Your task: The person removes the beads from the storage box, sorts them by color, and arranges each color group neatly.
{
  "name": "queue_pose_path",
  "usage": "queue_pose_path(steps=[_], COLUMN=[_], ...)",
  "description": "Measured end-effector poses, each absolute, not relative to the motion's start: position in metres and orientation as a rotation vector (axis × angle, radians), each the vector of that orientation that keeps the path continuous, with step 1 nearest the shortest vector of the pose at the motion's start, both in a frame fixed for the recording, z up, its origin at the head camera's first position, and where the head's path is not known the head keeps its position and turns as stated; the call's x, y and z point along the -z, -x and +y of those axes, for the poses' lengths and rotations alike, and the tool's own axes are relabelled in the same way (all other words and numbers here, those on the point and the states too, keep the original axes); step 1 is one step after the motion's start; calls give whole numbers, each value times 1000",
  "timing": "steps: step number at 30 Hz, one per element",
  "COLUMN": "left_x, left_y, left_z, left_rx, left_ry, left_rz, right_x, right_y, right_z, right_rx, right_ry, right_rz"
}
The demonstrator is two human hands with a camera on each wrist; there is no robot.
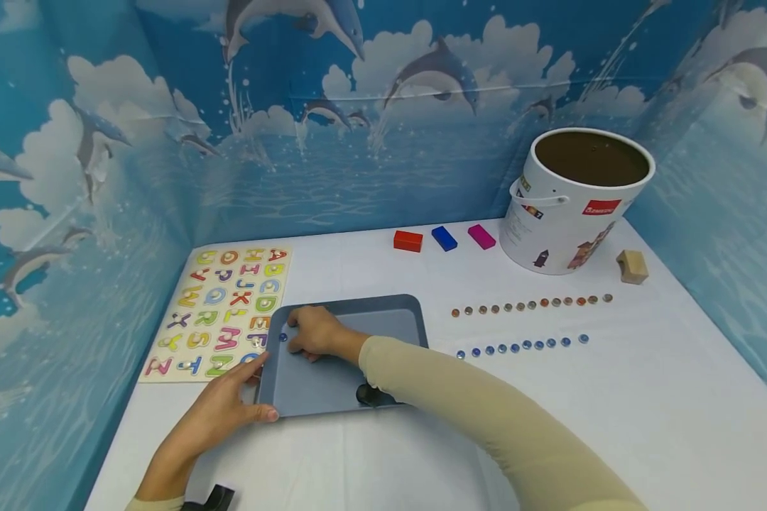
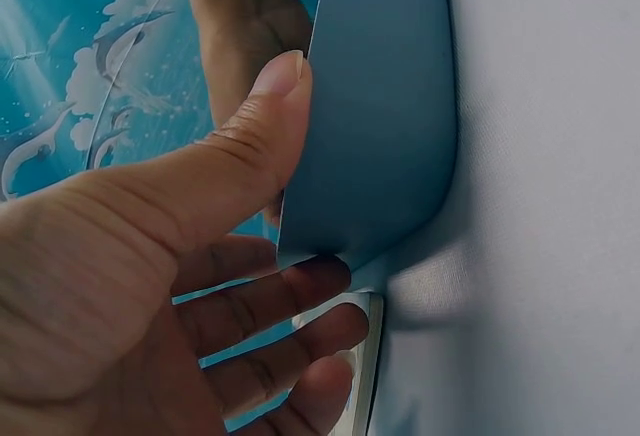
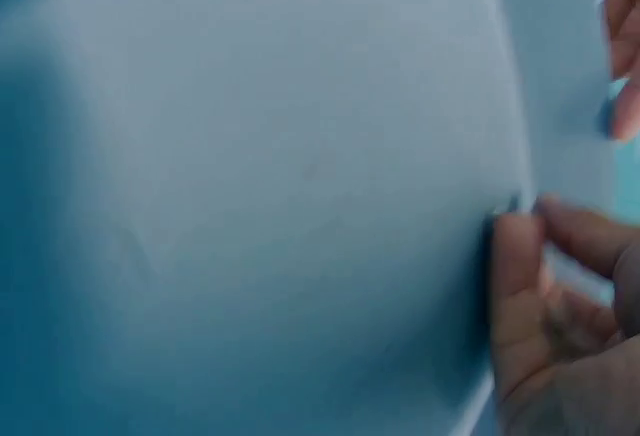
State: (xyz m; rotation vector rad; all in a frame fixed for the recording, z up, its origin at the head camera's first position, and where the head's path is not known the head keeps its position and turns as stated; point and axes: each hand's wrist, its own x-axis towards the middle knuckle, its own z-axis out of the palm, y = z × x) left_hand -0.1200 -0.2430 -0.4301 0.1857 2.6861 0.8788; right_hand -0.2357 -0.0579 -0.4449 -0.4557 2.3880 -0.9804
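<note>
A grey-blue tray (image 1: 383, 316) lies on the white table. My left hand (image 1: 246, 397) grips its near left corner, thumb on top of the rim and fingers along and under the left edge; the left wrist view shows the thumb (image 2: 265, 126) pressed on the tray (image 2: 385, 106). My right hand (image 1: 309, 332) rests inside the tray near its left side, fingers bent down. A small blue bead (image 1: 283, 337) lies on the tray just left of those fingertips, apart from them. The right wrist view is blurred: tray surface (image 3: 280, 206) and fingers (image 3: 515, 286) at the right edge.
An alphabet puzzle board (image 1: 220, 312) lies left of the tray. Right of it run a row of brown beads (image 1: 530, 305) and a row of blue beads (image 1: 524, 346). Behind stand red (image 1: 408, 240), blue (image 1: 444, 238) and pink (image 1: 481, 235) blocks, a white bucket (image 1: 572, 206) and a wooden block (image 1: 631, 266).
</note>
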Motion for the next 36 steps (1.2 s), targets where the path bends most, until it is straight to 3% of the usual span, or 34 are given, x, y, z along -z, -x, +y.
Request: queue_pose_path(steps=[11,19,22,26,32,36], left_x=[434,432,431,431,431,428], left_y=[119,119,119,119,119,121], left_z=[-240,-237,-235,-235,-238,-243], left_rx=[-888,-890,-891,-883,-875,-857], left_ry=[-170,-164,-171,-177,-181,-175], left_rz=[2693,2678,2679,2682,2676,2684], right_x=[452,427,406,397,412,429], right_y=[236,222,200,163,125,116], right_z=[-65,-25,23,121,297,381], right_rx=[792,1040,1141,1152,1292,1276], right_ry=[933,930,963,961,285,-24], right_rz=[2418,2332,2338,2451,2523,2621])
